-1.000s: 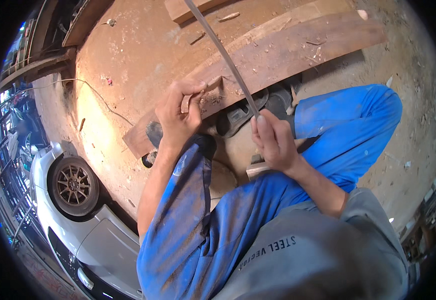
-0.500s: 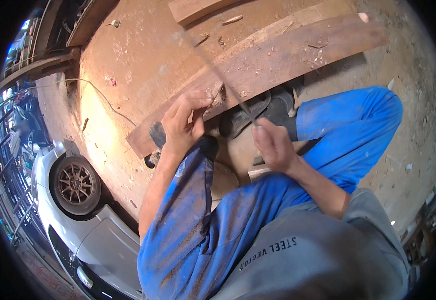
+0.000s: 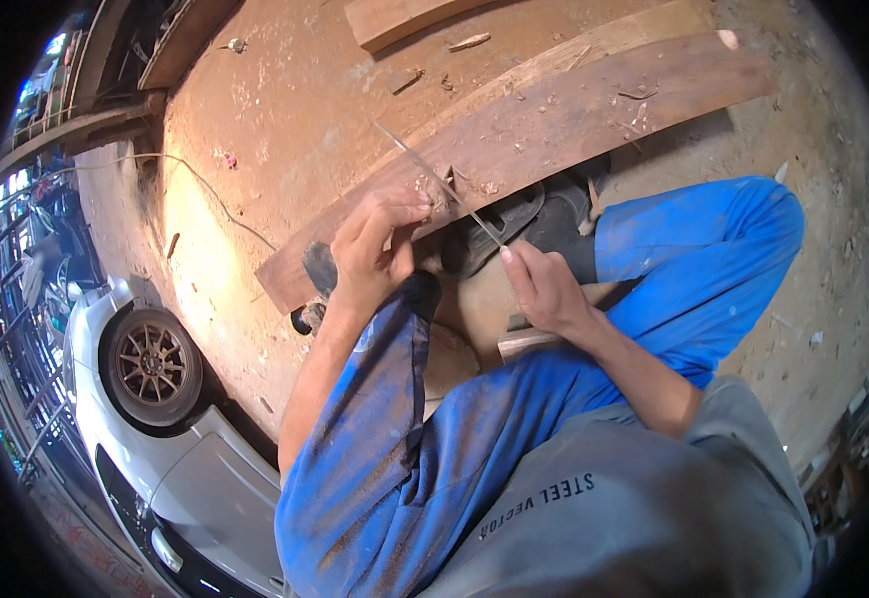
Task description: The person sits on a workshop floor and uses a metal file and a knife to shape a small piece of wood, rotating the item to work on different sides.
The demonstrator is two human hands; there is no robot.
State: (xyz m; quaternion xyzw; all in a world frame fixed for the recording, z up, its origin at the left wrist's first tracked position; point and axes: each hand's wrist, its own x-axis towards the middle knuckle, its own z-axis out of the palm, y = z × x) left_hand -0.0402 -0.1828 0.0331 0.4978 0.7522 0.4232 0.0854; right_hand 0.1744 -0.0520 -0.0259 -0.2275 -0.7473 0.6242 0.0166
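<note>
My right hand (image 3: 546, 286) is closed round the near end of a long thin metal blade (image 3: 423, 162), seen almost edge-on. The blade slants up and left across a broad brown plank (image 3: 574, 125) and passes beside a small dark-tipped piece of wood (image 3: 447, 189). My left hand (image 3: 370, 234) is closed at the plank's near edge, fingertips pinched on that small piece just left of the blade. The fingers hide much of the piece. The handle of the blade is covered by my right hand.
Wood chips (image 3: 634, 95) litter the plank. Beyond it lies another wooden beam (image 3: 405, 20) on the dusty floor. Dark footwear (image 3: 494, 224) sits under the plank's near edge, by my blue trouser legs (image 3: 694, 224). A silver car (image 3: 195, 478) stands at left, near a thin cable (image 3: 210, 194).
The blade was blurred and stretched farther up and left; now it shows sharply and its tip sits lower over the plank. My left hand stays nearly in place.
</note>
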